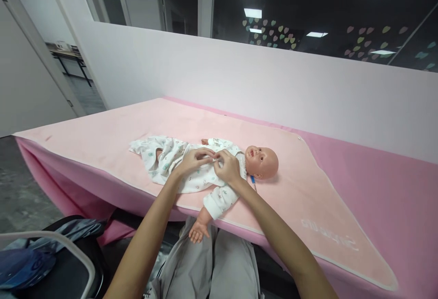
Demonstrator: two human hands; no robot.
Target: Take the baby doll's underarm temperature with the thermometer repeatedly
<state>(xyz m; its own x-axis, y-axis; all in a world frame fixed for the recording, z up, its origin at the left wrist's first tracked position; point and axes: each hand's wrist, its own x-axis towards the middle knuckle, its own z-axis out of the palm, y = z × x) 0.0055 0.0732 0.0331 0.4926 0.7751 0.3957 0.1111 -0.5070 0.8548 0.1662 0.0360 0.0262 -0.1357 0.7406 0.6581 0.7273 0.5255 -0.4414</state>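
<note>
A baby doll (263,162) lies on its back on a pink mat, head toward the right. It wears a white printed baby top (222,198) and matching white printed pants (164,151), which spread out to the left. My left hand (195,161) is over the doll's chest, with curled fingers pinching the front of the top. Touching it fingertip to fingertip, my right hand (227,166) also pinches the cloth just below the collar. My fingers hide the exact spot they grip. One doll hand (199,230) hangs past the table's near edge.
The pink mat (328,198) covers a table with pink cloth (383,176). A small blue-ended item (253,180) lies by the doll's neck. A white wall (273,85) with dark glass above stands behind. A chair (82,253) holding blue items is at the lower left.
</note>
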